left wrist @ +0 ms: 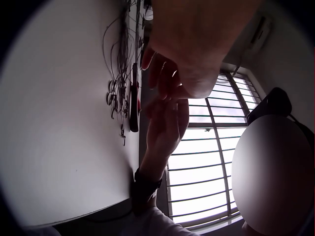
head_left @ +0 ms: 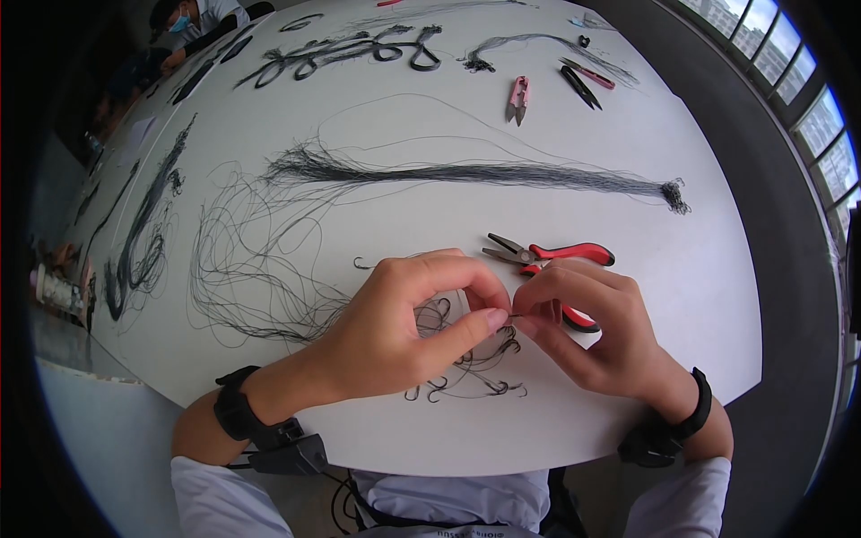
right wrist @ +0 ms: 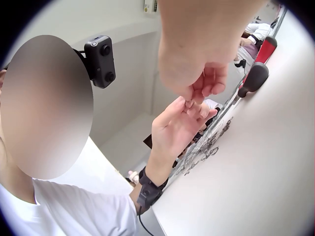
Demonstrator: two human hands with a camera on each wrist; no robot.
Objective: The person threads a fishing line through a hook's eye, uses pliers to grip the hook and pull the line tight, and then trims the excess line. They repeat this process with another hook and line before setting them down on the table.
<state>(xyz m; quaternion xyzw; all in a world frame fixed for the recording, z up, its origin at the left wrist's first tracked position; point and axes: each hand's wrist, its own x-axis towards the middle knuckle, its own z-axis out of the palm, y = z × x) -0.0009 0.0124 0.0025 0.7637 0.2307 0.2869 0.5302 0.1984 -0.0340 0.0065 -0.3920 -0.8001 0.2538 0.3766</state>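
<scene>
In the head view my left hand [head_left: 395, 325] and right hand [head_left: 621, 330] meet fingertip to fingertip over the table's near part. Each pinches, thumb against finger, a thin dark strand [head_left: 514, 316] that shows as a short bit between them; whether it is line or a hook's shank I cannot tell. Under the hands lie several dark fish hooks [head_left: 498, 388] in a loose tangle, with fine lines [head_left: 211, 291] looping off to the left. Red-handled pliers [head_left: 574, 253] lie just behind the right hand, which partly covers them. Both wrist views show the hands raised above the tabletop.
A long bundle of dark lines [head_left: 466, 174] stretches across the table beyond the hands. Pink snips [head_left: 517, 100] and black snips [head_left: 581, 88] lie farther back. More bundles [head_left: 386, 52] lie at the far side, another [head_left: 143, 229] at left. A masked person [head_left: 211, 13] sits far left.
</scene>
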